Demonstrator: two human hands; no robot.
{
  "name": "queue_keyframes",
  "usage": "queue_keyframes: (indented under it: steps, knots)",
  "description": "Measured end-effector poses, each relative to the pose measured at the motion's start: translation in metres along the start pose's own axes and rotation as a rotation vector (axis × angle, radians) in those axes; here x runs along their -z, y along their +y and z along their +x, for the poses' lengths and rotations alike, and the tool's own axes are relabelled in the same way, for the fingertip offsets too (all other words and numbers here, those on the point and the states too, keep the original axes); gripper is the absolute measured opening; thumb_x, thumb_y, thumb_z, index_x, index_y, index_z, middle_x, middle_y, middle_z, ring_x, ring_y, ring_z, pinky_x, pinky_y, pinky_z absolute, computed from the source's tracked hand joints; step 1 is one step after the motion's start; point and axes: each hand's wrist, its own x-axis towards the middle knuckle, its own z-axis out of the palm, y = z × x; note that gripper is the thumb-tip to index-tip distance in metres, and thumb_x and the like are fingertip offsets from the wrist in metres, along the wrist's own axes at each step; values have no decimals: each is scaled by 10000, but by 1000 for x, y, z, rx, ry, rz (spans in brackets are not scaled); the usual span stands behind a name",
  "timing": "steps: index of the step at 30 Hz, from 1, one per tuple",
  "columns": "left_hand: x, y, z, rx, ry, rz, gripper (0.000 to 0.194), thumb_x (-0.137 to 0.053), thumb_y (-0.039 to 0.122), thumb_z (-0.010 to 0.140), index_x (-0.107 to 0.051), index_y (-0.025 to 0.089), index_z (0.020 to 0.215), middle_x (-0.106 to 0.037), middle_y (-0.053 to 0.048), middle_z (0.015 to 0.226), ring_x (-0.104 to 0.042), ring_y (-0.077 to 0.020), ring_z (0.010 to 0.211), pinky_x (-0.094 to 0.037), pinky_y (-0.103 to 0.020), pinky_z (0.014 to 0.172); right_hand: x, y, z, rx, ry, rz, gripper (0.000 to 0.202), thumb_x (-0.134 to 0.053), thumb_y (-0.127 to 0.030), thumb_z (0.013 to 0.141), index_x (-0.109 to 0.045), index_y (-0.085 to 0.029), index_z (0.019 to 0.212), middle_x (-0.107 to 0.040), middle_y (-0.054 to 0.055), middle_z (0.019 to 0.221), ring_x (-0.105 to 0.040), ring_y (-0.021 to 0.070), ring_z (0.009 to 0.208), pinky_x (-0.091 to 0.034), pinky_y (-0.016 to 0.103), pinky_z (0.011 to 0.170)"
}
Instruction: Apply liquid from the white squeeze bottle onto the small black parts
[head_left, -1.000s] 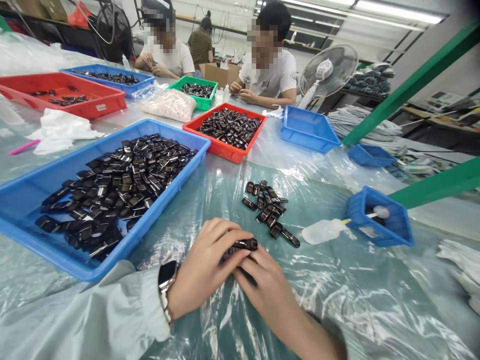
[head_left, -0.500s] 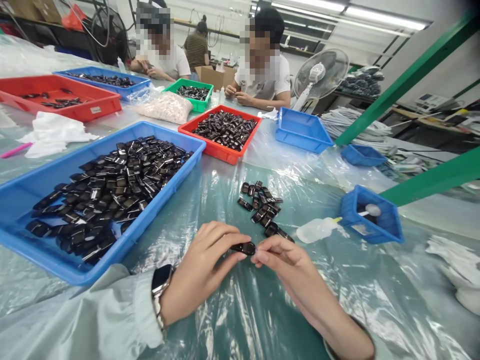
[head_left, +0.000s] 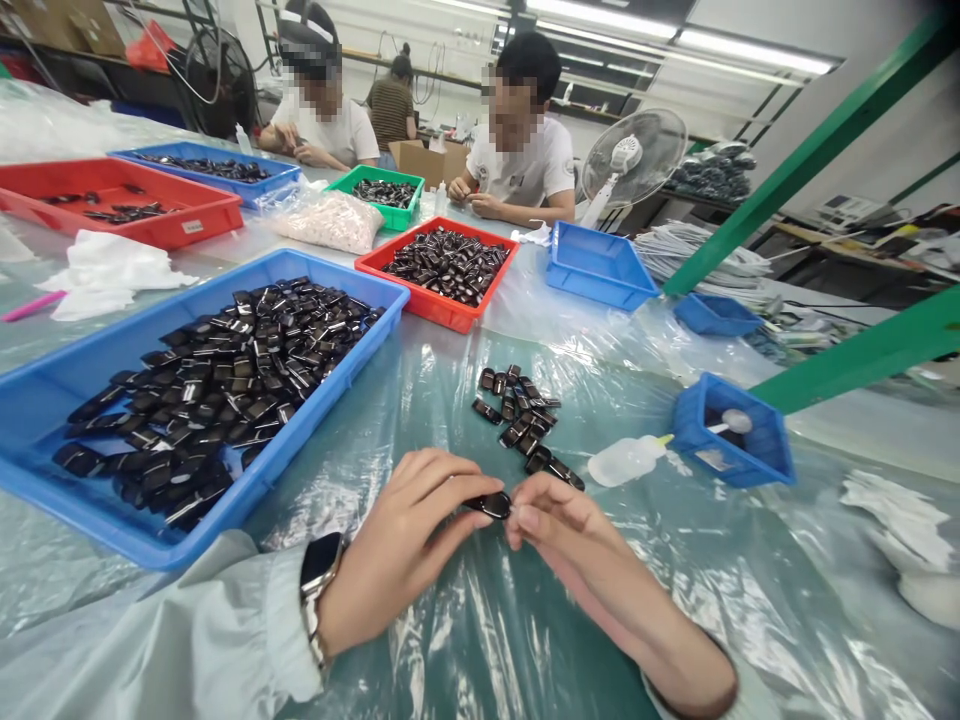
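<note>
Between thumb and fingers my left hand [head_left: 409, 545] pinches a small glossy black plastic piece [head_left: 493, 505], rounded at its right end. My right hand [head_left: 574, 540] is closed at that end, thumb and index fingertips pressed together; whether they grip the piece or something tiny is hidden. Just beyond the hands lies a loose pile of similar black pieces [head_left: 525, 410] on the plastic-covered table [head_left: 450, 640]. A translucent squeeze bottle [head_left: 628, 462] with a yellowish tip lies on its side to the right of the pile.
A large blue tray [head_left: 300, 455] heaped with black pieces stands left. Beyond are a red tray [head_left: 459, 322] of pieces and a blue tray [head_left: 600, 280]. A small blue bin [head_left: 739, 460] stands right, near a green post [head_left: 862, 345]. Two people [head_left: 517, 160] sit across the table.
The view has shifted slightly. Both hands stay close together at the black piece, which shows its glossy face tilted a little differently.
</note>
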Motion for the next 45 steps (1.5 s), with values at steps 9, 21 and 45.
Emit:
queue_keyframes:
  steps: [9,21,45]
  knots:
    - [1,4,-3,-150,14,26,229,-502,102,935,-558,132,1154,-616,-49,1070,-476,-181,989,-381,-314,858,-1,0,-3,-76,-102,38,230,-758,-330,740,-626,-232,901,-637,-24,843,-608,103,731,-479,257,718]
    - [77,14,22,-131,333,1207,387,-366,-23,902,-533,71,1238,-596,-175,1187,-499,-297,1150,-402,-489,941,3,9,3,54,-87,-198,284,-633,-479,818,-648,-199,865,-639,-5,692,-564,99,625,-451,230,620]
    - [-39,-28,64,-349,-260,1361,274,-547,221,923,-573,101,1168,-606,-118,1207,-543,-259,1156,-408,-485,989,92,-12,-23,744,886,-691,447,-630,-437,785,-461,-256,1158,-494,95,1190,-494,279,1039,-363,453,935]
